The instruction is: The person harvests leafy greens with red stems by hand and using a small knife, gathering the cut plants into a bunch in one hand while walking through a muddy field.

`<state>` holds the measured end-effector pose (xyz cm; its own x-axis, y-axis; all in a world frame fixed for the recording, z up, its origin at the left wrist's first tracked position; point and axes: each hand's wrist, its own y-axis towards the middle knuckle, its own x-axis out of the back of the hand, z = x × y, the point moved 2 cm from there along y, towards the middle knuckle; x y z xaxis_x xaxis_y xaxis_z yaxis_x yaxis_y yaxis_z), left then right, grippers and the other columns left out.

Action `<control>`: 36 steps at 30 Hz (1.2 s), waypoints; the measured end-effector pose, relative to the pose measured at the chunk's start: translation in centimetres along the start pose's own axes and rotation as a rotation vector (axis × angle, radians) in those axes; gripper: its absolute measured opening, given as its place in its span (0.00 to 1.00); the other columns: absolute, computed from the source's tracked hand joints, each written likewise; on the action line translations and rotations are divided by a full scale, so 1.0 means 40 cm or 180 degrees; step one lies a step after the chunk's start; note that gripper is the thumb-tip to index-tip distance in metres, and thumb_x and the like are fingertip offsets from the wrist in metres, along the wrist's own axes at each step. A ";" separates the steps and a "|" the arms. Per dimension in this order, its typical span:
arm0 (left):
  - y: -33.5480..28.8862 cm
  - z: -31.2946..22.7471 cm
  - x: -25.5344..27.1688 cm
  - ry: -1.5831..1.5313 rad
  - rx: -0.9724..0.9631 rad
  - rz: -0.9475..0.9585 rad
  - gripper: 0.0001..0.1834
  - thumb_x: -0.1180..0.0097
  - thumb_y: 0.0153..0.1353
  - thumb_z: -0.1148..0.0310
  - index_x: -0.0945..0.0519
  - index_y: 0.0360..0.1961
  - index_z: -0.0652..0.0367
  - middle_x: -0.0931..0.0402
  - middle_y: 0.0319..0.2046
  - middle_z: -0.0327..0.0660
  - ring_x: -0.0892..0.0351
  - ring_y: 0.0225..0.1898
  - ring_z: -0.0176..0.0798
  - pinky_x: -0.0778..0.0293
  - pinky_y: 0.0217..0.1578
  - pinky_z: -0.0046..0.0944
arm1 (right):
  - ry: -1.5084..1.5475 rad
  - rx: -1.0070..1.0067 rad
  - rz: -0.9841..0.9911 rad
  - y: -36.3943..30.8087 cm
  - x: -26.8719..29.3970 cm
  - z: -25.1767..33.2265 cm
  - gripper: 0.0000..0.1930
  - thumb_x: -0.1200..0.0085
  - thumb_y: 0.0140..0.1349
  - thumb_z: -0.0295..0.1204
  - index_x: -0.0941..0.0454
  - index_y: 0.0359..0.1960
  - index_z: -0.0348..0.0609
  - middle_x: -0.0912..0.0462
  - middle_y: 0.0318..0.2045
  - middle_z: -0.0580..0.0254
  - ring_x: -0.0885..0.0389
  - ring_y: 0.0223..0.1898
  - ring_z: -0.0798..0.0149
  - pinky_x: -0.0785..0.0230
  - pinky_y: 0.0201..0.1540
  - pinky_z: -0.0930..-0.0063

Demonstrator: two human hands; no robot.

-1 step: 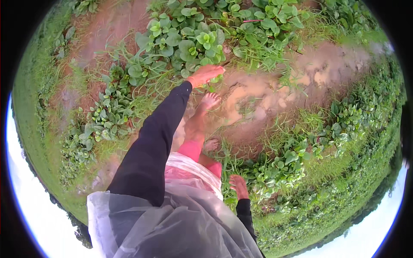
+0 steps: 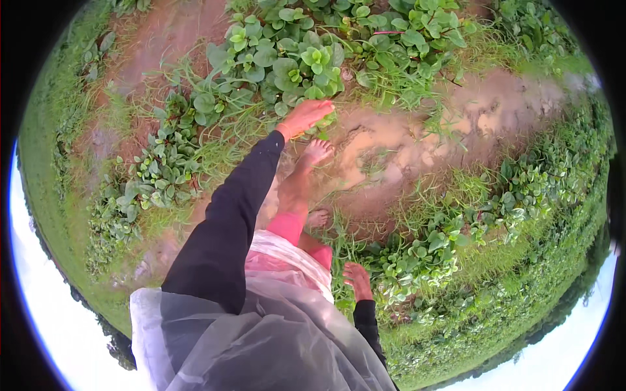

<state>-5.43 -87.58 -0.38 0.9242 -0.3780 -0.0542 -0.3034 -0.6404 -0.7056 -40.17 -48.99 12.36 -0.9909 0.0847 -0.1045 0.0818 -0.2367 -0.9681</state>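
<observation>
My left hand [image 2: 305,118] reaches forward at the near edge of a clump of broad-leaved green plants [image 2: 287,70]. Its fingers are pressed together, pointing right, and their inner side is hidden. A small green leaf [image 2: 328,120] shows just under the fingertips; whether it is gripped I cannot tell. Lower down on the right, my right hand [image 2: 357,280] hangs beside my body with fingers loosely apart and nothing in them. It is nearest to a leafy green row [image 2: 398,260], with a gap between.
Wet, muddy ground with puddles [image 2: 385,140] runs between the planted rows. My bare foot [image 2: 318,151] stands in the mud by the left hand. Grass tufts [image 2: 456,189] grow among the plants, and a clear plastic cover [image 2: 280,339] drapes over my front.
My left hand has drawn back slightly to the left, its fingers still together. My right hand has shifted a little up and left.
</observation>
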 end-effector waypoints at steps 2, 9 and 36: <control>-0.098 0.133 0.037 -0.2175 0.0217 -0.1190 0.27 0.48 0.62 0.44 0.26 0.51 0.54 0.28 0.25 0.35 0.37 0.17 0.26 0.40 0.18 0.26 | -0.0078 -0.0426 -0.0001 0.079 -0.039 0.047 0.24 0.47 0.63 0.49 0.26 0.52 0.44 0.21 0.46 0.63 0.22 0.44 0.65 0.29 0.44 0.69; -0.242 0.404 -0.068 -0.3777 0.0528 -0.1741 0.17 0.50 0.64 0.51 0.24 0.40 0.54 0.26 0.25 0.35 0.34 0.18 0.27 0.37 0.18 0.27 | 0.0231 -0.0720 0.0701 0.438 -0.187 0.247 0.18 0.51 0.66 0.47 0.26 0.46 0.45 0.23 0.38 0.67 0.22 0.40 0.67 0.28 0.41 0.68; -0.155 0.323 -0.139 -0.0922 -0.0385 -0.1973 0.16 0.52 0.64 0.61 0.27 0.47 0.60 0.25 0.30 0.48 0.23 0.32 0.50 0.29 0.34 0.46 | -0.0321 0.0000 0.0997 0.841 -0.383 0.516 0.12 0.52 0.69 0.44 0.29 0.34 0.51 0.22 0.32 0.69 0.20 0.33 0.66 0.25 0.35 0.67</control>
<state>-5.69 -72.87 -4.83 0.9549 0.2643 0.1350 0.2922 -0.7569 -0.5846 -24.43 -78.22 -13.92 -0.9231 -0.0883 -0.3742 0.3844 -0.2361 -0.8925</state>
